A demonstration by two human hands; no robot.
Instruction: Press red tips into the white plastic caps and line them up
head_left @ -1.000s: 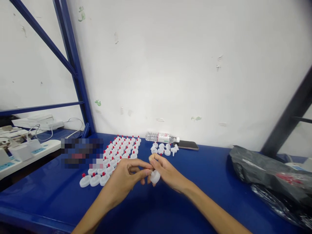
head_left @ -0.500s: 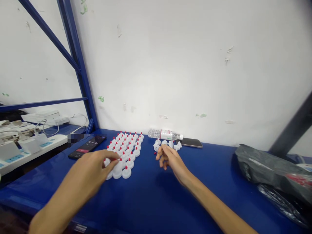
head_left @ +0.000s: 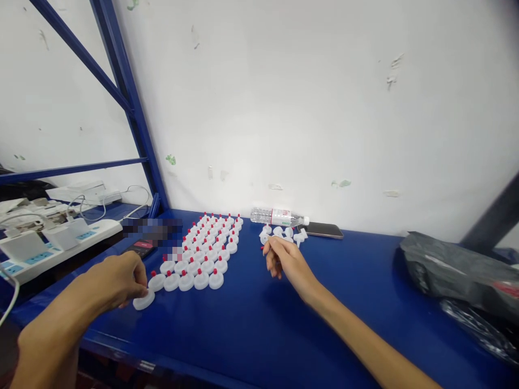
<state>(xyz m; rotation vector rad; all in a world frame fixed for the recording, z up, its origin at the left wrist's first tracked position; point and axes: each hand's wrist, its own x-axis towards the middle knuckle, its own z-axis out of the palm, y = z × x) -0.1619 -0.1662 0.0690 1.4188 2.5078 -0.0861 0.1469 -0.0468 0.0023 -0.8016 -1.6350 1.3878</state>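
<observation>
Near the table's front left, my left hand (head_left: 117, 281) pinches a white cap (head_left: 143, 301), with its top hidden by my fingers. That cap sits beside the front left corner of a grouping of white caps with red tips (head_left: 186, 281), standing upright in rows. My right hand (head_left: 286, 262) hovers over the blue table, its fingers loosely curled and a little apart, with nothing visible in them. Just beyond its fingers lie several loose white caps (head_left: 278, 231), and a small red piece (head_left: 262, 248) shows by the fingertips.
A clear plastic bottle (head_left: 279, 217) lies along the wall, with a dark phone (head_left: 324, 230) to its right. Another phone (head_left: 141, 247) lies left of the rows. A power strip with plugs (head_left: 85, 236) stands at far left. Grey plastic bags (head_left: 446, 270) occupy the right side.
My left hand has moved left and toward me, from above the front rows to the cap at their front left corner. My right hand stays near the loose caps. The view has shifted slightly.
</observation>
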